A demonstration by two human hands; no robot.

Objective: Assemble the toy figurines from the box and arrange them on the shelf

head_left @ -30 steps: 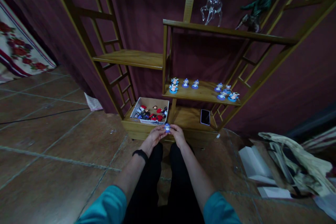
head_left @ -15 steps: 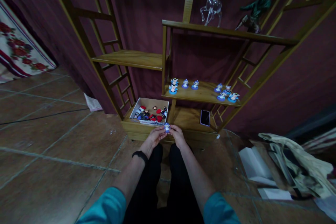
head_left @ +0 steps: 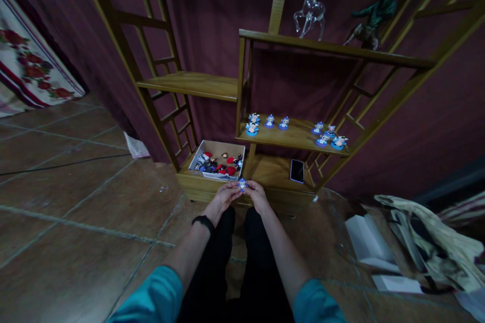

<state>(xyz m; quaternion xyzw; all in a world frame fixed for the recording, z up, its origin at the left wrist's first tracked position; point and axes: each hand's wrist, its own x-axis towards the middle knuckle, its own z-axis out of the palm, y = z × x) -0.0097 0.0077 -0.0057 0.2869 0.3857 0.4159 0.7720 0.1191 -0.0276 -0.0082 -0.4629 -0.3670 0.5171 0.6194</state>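
A small purple-and-white figurine [head_left: 242, 185] is pinched upright between both my hands, in front of the cabinet's lower board. My left hand [head_left: 226, 196] grips it from the left, and my right hand [head_left: 258, 195] from the right. Just beyond the hands stands an open cardboard box [head_left: 215, 177] with several red, dark and white figurines [head_left: 227, 169] jumbled inside. On the shelf [head_left: 293, 135] above and to the right, several similar figurines stand in two groups: one at the left end with blue figurines [head_left: 252, 128], one at the right with a blue-based figurine [head_left: 339, 142].
A phone [head_left: 297, 171] lies on the lower right board. Higher up stand a clear glass horse [head_left: 311, 12] and a dark green statuette [head_left: 373, 20]. White box pieces [head_left: 371, 242] and a pale cloth bag [head_left: 439, 237] lie on the floor at right. A cable [head_left: 64, 165] crosses the floor at left.
The view has shifted slightly, moving the shelves a little to the right. Both hands still hold the figurine, in nearly the same place.
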